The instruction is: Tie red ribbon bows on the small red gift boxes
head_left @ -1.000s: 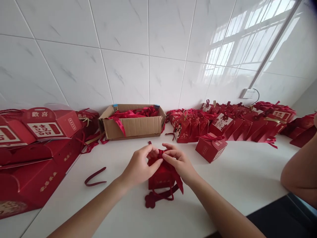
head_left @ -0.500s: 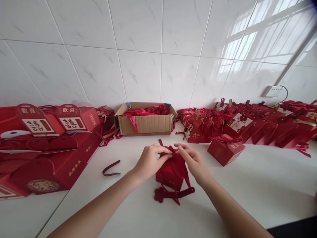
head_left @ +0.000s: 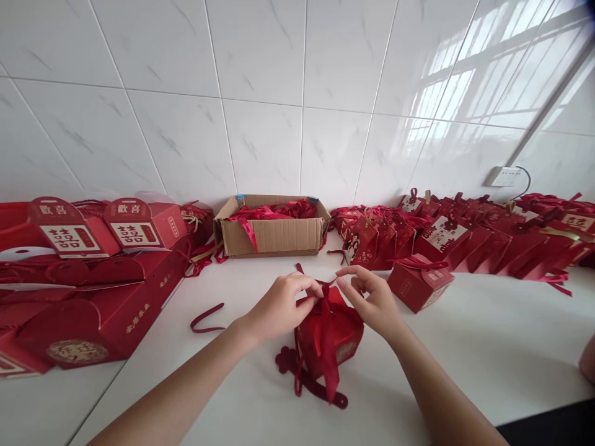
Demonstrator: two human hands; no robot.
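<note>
In front of the open brown cardboard box [head_left: 272,240], a small red paper box [head_left: 344,329] stands on the white table [head_left: 488,341]. The left hand [head_left: 281,308] pinches its shiny red ribbon [head_left: 330,359] at the top. The right hand [head_left: 370,302] has thumb and forefinger almost together beside it; whether they grip anything, I cannot tell.

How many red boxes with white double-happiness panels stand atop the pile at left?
2: the outer box, farther left, and the inner box beside it, nearer the brown carton. Others may be hidden behind them.
</note>
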